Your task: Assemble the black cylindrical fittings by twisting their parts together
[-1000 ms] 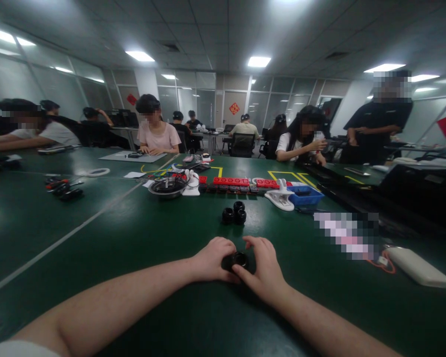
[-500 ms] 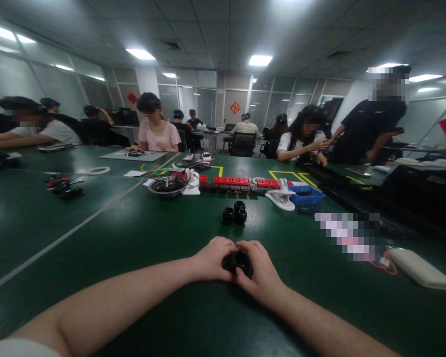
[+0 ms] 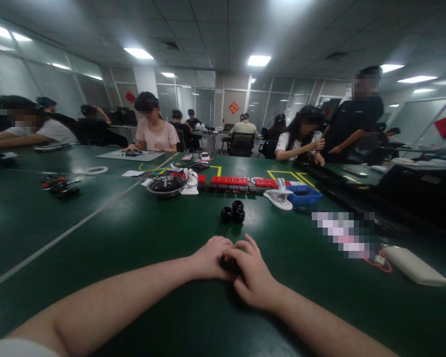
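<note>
Both hands meet on counter [image 3: 141,297]. Left hand [image 3: 208,258] and right hand [image 3: 254,277] curl fingers [image 3: 241,248] tight round small black part [image 3: 230,265], nearly hidden between them. Step, by judgement: twisting or pressing part together; next calls for firm grip, steady counter-turn. Beyond fingers: three black rings [image 3: 233,213], clustered, touching. Farther left: metal bowl [image 3: 166,186], dark bits inside. Farther right: blue tray [image 3: 305,195], contents unclear.

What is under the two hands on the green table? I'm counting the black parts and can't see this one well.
Only a sliver of a small black part shows between the left hand and right hand. Its shape is covered.
</note>
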